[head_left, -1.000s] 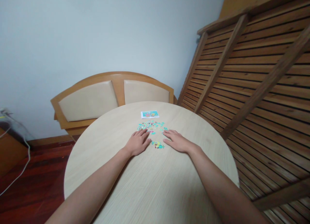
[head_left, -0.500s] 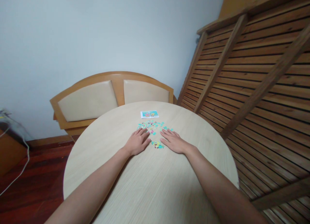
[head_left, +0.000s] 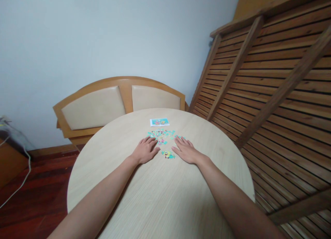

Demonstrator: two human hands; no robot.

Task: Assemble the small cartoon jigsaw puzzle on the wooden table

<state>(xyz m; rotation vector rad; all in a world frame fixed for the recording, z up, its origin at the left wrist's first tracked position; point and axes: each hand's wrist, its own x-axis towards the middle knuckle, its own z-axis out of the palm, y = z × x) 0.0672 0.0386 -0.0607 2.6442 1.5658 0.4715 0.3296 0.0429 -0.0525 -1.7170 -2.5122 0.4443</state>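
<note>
Round worktop (head_left: 160,197). Palms down on it: left hand (head_left: 144,151) and right hand (head_left: 184,151), each grip apart, fingers spread flat, holding nothing. Fingertips reach the near edge of the loose pieces (head_left: 161,133) scattered mid-worktop. A small joined cluster (head_left: 168,154) lies between the hands. The card (head_left: 159,122) sits just beyond the pieces. A bench (head_left: 103,106) stands behind, with slats (head_left: 271,87) at right.

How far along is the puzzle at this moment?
Done: only a small cluster, seemingly joined, lies between the hands. In hand: left hand and right hand rest flat on the table, holding nothing. Left: most loose pieces lie scattered near the picture card.
</note>
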